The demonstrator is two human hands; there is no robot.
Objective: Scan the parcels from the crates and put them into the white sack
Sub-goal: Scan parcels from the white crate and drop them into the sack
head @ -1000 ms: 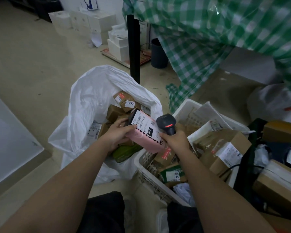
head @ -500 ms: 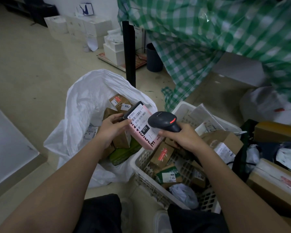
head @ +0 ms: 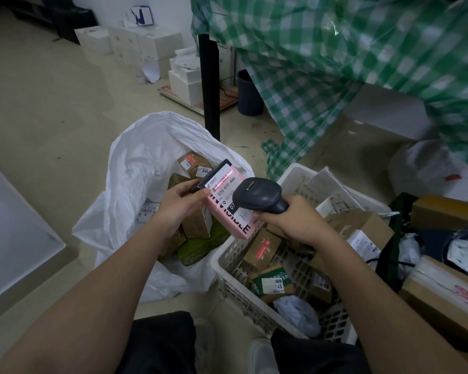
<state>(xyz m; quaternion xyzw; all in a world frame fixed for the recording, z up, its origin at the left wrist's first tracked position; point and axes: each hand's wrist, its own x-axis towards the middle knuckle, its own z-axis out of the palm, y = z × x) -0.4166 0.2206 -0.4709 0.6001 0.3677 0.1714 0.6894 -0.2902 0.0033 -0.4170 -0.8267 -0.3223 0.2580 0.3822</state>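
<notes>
My left hand [head: 179, 201] grips a pink parcel [head: 229, 211] with a white barcode label, held tilted above the gap between sack and crate. My right hand [head: 289, 220] holds a dark barcode scanner [head: 257, 194] aimed at that label, and a red scan line lies across the barcode. The white sack [head: 135, 168] stands open at the left with several brown parcels inside. The white plastic crate [head: 227, 268] at the right holds several brown boxes and a green one.
A black table leg [head: 210, 87] stands behind the sack, under a green checked cloth [head: 335, 63]. Cardboard boxes [head: 443, 295] lie at the right, white boxes [head: 146, 47] at the back, a dark bin [head: 250, 93] beside the leg. A pale board [head: 8, 238] lies at left.
The scanner has swung from upright to pointing at the label, and the red scan line now shows on the barcode. The pink parcel was raised and turned toward it.
</notes>
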